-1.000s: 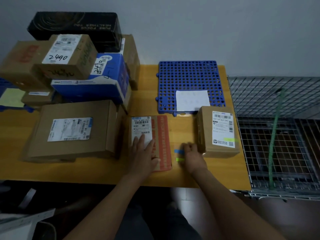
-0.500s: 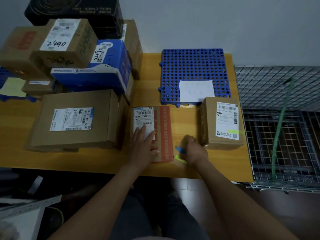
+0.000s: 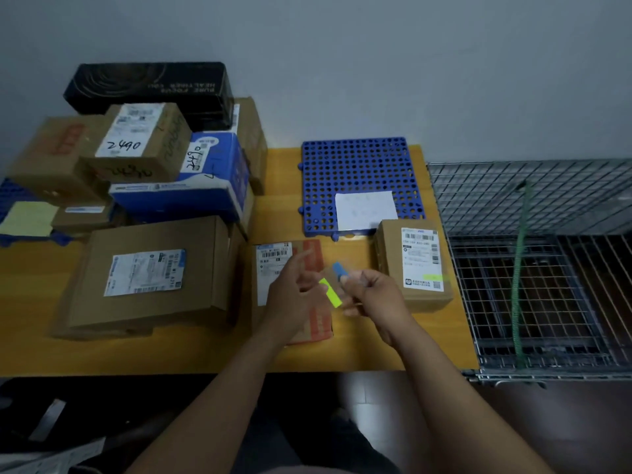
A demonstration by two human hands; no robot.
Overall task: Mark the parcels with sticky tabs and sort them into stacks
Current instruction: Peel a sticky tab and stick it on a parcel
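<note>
Sticky tabs [image 3: 333,285], 1 blue and 1 yellow-green on a clear strip, are pinched in the fingers [image 3: 349,280] of the right hand [image 3: 374,295], raised above the table [image 3: 191,350]. The left hand [image 3: 294,295] hovers just beside them over a flat parcel [image 3: 316,323] with an orange band, its fingers spread apart and gripping nothing. A small parcel [image 3: 415,265] near the right hand stands on the table and carries a yellow-green tab on its label. A large parcel [image 3: 150,271] lies left of the flat parcel. Behind it, several parcels form a stack [image 3: 143,155]. A blue perforated mat [image 3: 357,172] holds a white sheet.
</note>
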